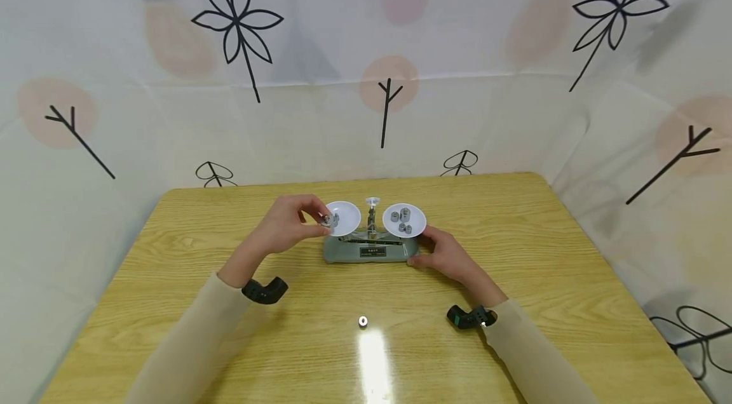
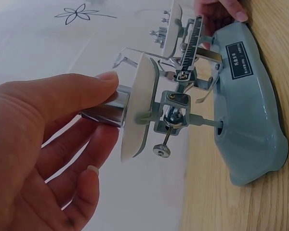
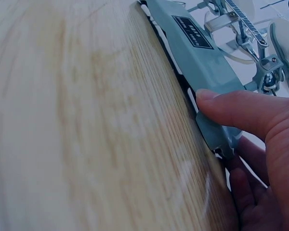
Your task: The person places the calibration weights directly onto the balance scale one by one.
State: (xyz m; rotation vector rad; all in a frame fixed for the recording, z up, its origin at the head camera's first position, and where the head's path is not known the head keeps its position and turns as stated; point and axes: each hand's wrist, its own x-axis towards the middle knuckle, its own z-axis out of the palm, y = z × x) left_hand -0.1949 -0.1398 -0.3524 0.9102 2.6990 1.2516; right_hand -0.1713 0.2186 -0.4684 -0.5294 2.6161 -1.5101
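A pan balance with a grey-green base (image 1: 343, 255) stands on the table. My left hand (image 1: 283, 225) pinches a shiny metal cylinder weight (image 2: 114, 107) between thumb and fingers, its end at the face of the white left pan (image 1: 350, 216). In the head view the fingers partly cover that weight. Several metal weights (image 1: 405, 214) of different sizes sit on the right pan (image 1: 419, 220). With thumb in front and fingers behind, my right hand (image 1: 448, 256) grips the right end of the base, as the right wrist view shows.
A small metal weight (image 1: 363, 322) lies alone on the wooden table (image 1: 286, 340), in front of the balance. Behind the table hangs a pale cloth (image 1: 320, 137) with plant drawings. The balance's post (image 1: 372, 213) rises between the two pans.
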